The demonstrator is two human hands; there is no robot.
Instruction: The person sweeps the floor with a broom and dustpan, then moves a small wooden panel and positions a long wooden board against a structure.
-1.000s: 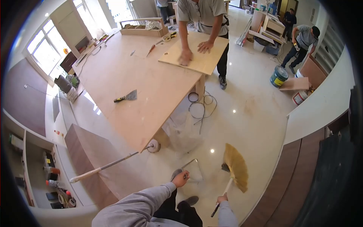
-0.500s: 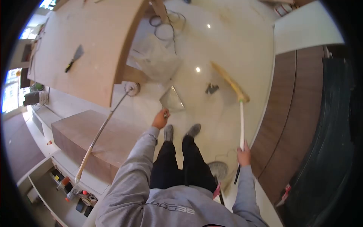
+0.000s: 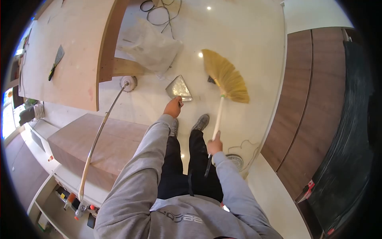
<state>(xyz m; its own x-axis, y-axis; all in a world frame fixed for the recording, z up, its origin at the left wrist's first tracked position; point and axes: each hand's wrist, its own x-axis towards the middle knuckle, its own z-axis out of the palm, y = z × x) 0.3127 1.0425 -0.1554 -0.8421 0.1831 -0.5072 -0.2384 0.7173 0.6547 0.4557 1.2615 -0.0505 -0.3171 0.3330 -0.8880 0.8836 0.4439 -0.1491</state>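
My left hand (image 3: 173,107) grips the handle of a metal dustpan (image 3: 178,88), which rests on the glossy floor in front of my shoes. My right hand (image 3: 214,146) is closed around the pale stick of a straw broom (image 3: 227,77). The fanned bristles lie on the floor just right of the dustpan. A small dark scrap (image 3: 211,79) sits at the bristles' left edge.
A large plywood worktable (image 3: 67,51) fills the upper left, with a putty knife (image 3: 56,61) on it. A long-handled tool (image 3: 99,131) leans by a brown cabinet (image 3: 99,143). Clear plastic sheet (image 3: 149,46) and cables (image 3: 159,10) lie on the floor. Dark wood panels (image 3: 310,99) stand right.
The view has tilted down towards my feet. The broom swung left, its bristles now beside the dustpan, and my right hand moved in closer to my legs.
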